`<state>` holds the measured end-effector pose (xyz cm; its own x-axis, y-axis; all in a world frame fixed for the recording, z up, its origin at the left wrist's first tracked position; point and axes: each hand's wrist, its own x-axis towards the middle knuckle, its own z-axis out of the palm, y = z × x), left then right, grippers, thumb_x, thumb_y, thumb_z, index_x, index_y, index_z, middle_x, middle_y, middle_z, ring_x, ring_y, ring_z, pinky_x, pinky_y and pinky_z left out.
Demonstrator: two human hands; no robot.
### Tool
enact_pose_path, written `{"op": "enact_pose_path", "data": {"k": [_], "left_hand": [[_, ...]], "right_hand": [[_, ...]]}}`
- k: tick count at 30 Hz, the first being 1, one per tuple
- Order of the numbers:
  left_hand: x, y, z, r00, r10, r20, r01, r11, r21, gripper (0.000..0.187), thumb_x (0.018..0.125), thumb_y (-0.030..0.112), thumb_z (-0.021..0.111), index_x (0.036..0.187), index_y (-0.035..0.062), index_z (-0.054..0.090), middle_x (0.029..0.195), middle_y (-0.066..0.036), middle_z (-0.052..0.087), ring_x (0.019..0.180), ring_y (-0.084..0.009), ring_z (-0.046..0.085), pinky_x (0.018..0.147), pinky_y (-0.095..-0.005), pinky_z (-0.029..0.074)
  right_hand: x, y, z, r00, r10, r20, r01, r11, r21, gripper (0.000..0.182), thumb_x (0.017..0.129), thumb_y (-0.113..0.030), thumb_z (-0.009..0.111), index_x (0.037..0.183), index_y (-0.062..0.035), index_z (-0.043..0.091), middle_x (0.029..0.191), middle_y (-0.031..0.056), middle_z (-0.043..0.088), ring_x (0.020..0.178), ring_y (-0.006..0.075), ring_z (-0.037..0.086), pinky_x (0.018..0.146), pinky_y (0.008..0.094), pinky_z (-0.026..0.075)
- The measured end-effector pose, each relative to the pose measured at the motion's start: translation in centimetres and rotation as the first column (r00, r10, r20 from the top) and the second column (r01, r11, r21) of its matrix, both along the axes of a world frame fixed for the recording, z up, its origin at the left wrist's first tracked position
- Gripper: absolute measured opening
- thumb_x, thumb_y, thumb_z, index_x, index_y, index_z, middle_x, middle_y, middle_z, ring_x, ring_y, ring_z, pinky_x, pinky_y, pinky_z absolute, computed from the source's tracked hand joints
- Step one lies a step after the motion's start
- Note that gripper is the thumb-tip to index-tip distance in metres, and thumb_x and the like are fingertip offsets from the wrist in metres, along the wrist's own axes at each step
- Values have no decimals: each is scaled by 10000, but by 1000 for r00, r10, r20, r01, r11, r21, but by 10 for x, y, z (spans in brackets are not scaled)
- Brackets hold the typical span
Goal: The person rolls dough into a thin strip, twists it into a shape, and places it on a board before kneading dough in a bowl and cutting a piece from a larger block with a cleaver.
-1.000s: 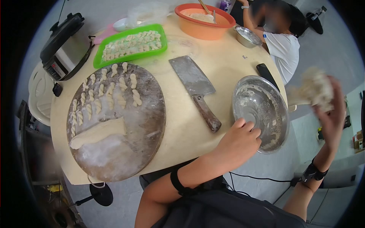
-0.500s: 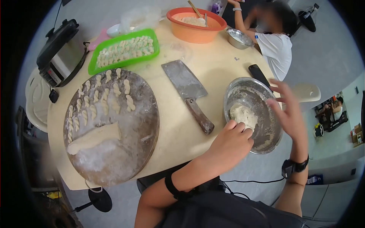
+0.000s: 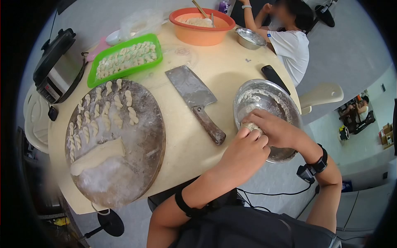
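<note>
Both of my hands are at a metal bowl point(image 3: 289, 108) on the right of the table, its inner wall smeared with dough. My left hand point(image 3: 247, 149) has its fingers curled over a lump of dough point(image 3: 251, 126) at the bowl's near left side. Over the same lump, my right hand point(image 3: 278, 129) presses with bent fingers. The two hands cover most of the dough. A floury cleaver point(image 3: 191, 87) with a wooden handle lies left of the bowl.
A round wooden board point(image 3: 142, 159) holds a dough roll point(image 3: 99, 156), flour and several dough twists point(image 3: 132, 115). Behind it stand a green tray point(image 3: 160, 58) of more twists, an electric cooker point(image 3: 62, 76) and an orange basin point(image 3: 198, 35). A person point(image 3: 291, 49) sits at the far right.
My right hand has come down from above the bowl's right rim onto the dough. My left hand has stayed on the lump. The view has shifted slightly.
</note>
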<state>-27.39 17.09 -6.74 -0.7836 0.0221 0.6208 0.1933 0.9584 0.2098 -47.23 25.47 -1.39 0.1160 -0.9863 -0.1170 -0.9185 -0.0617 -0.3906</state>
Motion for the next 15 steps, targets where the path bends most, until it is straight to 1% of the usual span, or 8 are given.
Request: {"op": "enact_pose_path", "data": {"k": [1,4,7,8,11,13,14,15], "left_hand": [[0,0,0,1000,-1,3,1,1000,5,49,830,179,718,842,144,749,965,19,619,1045,-179,577,927,-354,419],[3,-1,0,1000,-8,14,7,1000,18,47,836,179,714,847,147,747,963,21,618,1044,-181,579,932,-355,418],[5,-1,-3,999,-19,35,18,999,35,46,844,167,705,852,144,744,959,18,619,1044,-181,580,934,-355,417],[4,-2,-5,999,-23,39,22,999,38,47,846,161,701,853,142,743,958,17,620,1043,-181,580,932,-355,417],[0,-3,2,998,-23,62,21,999,35,47,843,139,693,849,136,739,950,12,618,1016,-178,587,915,-363,417],[-4,-3,8,996,-6,90,4,1000,23,46,840,134,693,847,135,738,947,13,615,1004,-176,589,909,-367,416],[-4,-4,10,994,-10,112,8,1000,15,33,827,134,705,845,132,733,948,13,609,991,-176,591,904,-369,415],[-3,-4,10,995,-14,101,10,999,35,30,820,136,713,844,131,730,949,12,607,992,-179,590,904,-370,415]], "right_hand": [[1,0,2,1000,-3,-7,3,1000,-3,698,746,17,811,1402,-42,582,1294,179,615,1232,425,592,1037,489,502],[-1,-1,29,998,-33,54,28,996,90,662,735,28,822,1359,-32,609,1235,196,633,1189,434,617,998,494,510],[-11,7,51,999,26,33,-25,999,-43,639,726,25,836,1326,-18,619,1182,206,645,1121,449,632,971,495,514],[-11,10,60,1000,-6,13,7,999,-53,645,716,21,845,1320,-19,621,1189,177,670,1154,393,663,990,461,529],[-10,23,89,982,-72,175,115,963,-246,673,699,10,853,1332,-50,632,1228,127,694,1218,299,673,996,446,550],[-3,40,121,978,-130,162,181,918,-352,671,723,11,848,1359,-46,640,1358,103,682,1324,236,632,1058,448,558],[2,54,133,962,-231,147,272,854,-442,668,772,-65,869,1389,-15,616,1422,130,635,1340,269,628,1089,453,553],[0,60,138,967,-231,112,251,762,-597,678,808,-89,874,1414,16,588,1456,150,614,1348,292,627,1103,459,557]]}}
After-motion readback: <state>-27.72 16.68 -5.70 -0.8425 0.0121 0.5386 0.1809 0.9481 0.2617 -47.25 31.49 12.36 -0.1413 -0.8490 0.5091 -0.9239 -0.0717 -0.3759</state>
